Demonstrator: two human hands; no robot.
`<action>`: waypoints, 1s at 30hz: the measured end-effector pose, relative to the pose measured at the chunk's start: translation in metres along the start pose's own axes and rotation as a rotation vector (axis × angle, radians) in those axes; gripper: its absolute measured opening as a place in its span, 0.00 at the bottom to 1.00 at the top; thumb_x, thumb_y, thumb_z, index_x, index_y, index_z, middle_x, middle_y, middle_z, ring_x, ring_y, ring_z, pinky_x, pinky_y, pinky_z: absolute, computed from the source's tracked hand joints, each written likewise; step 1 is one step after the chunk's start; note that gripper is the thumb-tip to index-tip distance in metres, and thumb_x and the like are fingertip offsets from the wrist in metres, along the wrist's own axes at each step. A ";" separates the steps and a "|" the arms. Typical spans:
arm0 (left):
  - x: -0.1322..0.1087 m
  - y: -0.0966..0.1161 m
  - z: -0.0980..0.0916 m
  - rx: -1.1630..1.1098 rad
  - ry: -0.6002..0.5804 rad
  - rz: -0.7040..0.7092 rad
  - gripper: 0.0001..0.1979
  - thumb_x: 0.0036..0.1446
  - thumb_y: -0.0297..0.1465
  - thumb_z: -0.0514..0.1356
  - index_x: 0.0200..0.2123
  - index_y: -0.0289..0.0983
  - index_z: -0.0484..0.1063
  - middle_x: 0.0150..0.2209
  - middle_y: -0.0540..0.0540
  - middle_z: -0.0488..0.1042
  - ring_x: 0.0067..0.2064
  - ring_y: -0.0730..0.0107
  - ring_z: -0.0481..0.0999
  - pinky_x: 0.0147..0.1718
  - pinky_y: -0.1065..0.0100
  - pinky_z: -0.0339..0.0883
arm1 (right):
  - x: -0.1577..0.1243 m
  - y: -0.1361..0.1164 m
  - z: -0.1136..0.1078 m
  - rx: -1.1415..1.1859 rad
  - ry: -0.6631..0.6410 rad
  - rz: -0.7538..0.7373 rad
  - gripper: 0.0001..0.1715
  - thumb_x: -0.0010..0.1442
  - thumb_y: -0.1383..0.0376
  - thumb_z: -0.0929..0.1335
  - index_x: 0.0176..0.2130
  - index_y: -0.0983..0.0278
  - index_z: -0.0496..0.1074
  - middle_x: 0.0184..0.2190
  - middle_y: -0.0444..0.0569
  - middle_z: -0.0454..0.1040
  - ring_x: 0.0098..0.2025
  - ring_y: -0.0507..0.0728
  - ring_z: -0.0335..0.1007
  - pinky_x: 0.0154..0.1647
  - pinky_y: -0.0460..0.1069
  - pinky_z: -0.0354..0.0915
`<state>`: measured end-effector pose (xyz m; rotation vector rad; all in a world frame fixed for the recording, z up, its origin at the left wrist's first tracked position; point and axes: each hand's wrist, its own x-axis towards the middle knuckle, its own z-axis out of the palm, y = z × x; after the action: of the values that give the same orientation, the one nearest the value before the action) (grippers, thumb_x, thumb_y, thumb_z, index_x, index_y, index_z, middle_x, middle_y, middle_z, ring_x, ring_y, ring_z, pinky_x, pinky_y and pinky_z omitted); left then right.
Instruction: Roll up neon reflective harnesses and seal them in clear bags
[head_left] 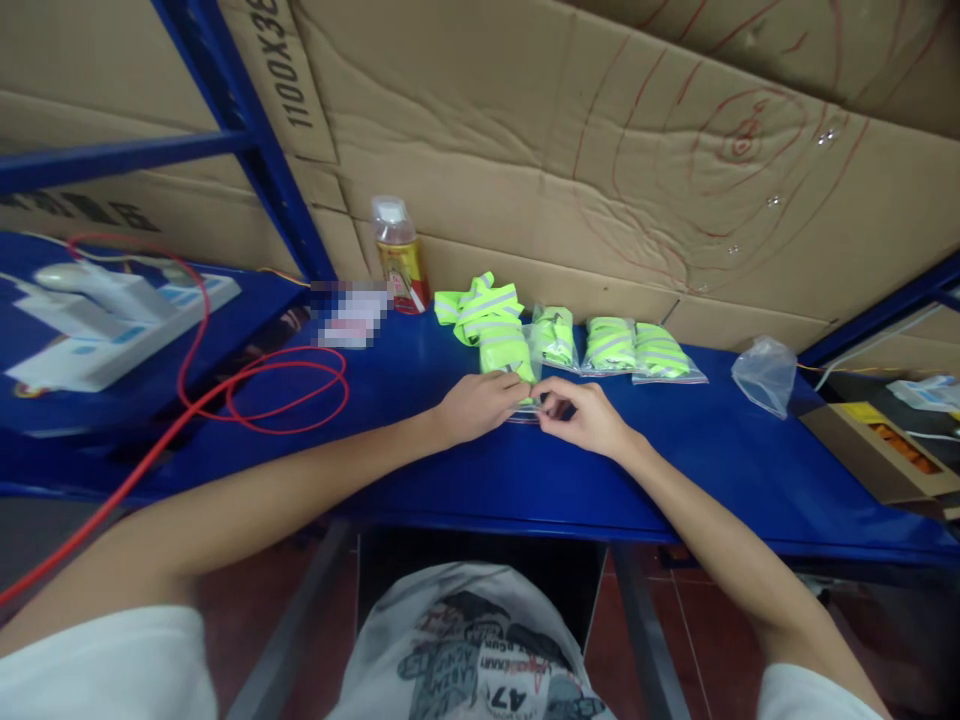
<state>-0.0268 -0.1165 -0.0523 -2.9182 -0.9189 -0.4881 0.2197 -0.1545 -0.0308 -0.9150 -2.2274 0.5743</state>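
Our left hand point(487, 405) and right hand point(585, 415), fingers nearly closed, pinch the near edge of a bagged yellow-green bundle point(504, 352) on our table point(450, 490); three bundles point(610, 345) already lie bagged right, a loose strap point(489, 312) beyond looks unbagged.

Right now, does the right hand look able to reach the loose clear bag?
Probably yes: nothing visible stands between the right hand and the loose clear bag, though that hand is at a green packet.

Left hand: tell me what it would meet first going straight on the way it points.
Most likely the right hand, close ahead of the left hand at the bagged neon strap's near end; exact depth is unclear.
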 end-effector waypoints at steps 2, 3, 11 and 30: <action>-0.004 -0.006 0.003 -0.043 0.064 0.000 0.05 0.73 0.33 0.65 0.48 0.38 0.76 0.44 0.43 0.77 0.45 0.59 0.78 0.36 0.65 0.64 | 0.000 0.000 0.000 -0.078 -0.041 -0.045 0.18 0.63 0.68 0.72 0.53 0.61 0.81 0.33 0.44 0.83 0.29 0.52 0.78 0.36 0.46 0.73; -0.007 -0.010 0.004 -0.069 0.095 -0.001 0.09 0.72 0.38 0.66 0.44 0.38 0.76 0.41 0.44 0.76 0.43 0.60 0.77 0.35 0.65 0.63 | 0.000 0.000 0.001 -0.120 -0.055 -0.071 0.17 0.65 0.68 0.71 0.53 0.61 0.82 0.34 0.45 0.83 0.30 0.52 0.78 0.36 0.46 0.72; -0.031 -0.031 -0.007 -0.444 0.052 0.146 0.09 0.76 0.29 0.56 0.46 0.38 0.77 0.47 0.43 0.74 0.47 0.66 0.76 0.51 0.68 0.70 | -0.002 -0.001 -0.005 -0.350 -0.185 -0.217 0.13 0.71 0.61 0.73 0.53 0.58 0.85 0.42 0.49 0.85 0.44 0.57 0.81 0.44 0.48 0.73; -0.029 -0.032 -0.029 -0.124 -0.102 0.238 0.16 0.74 0.21 0.53 0.48 0.37 0.81 0.48 0.42 0.75 0.48 0.66 0.75 0.48 0.68 0.68 | -0.007 0.005 -0.007 -0.915 -0.078 -0.582 0.13 0.79 0.69 0.65 0.44 0.64 0.79 0.36 0.48 0.78 0.37 0.54 0.70 0.36 0.50 0.62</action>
<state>-0.0758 -0.1100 -0.0356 -3.1342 -0.5560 -0.3969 0.2309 -0.1555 -0.0317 -0.5654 -2.6677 -0.7437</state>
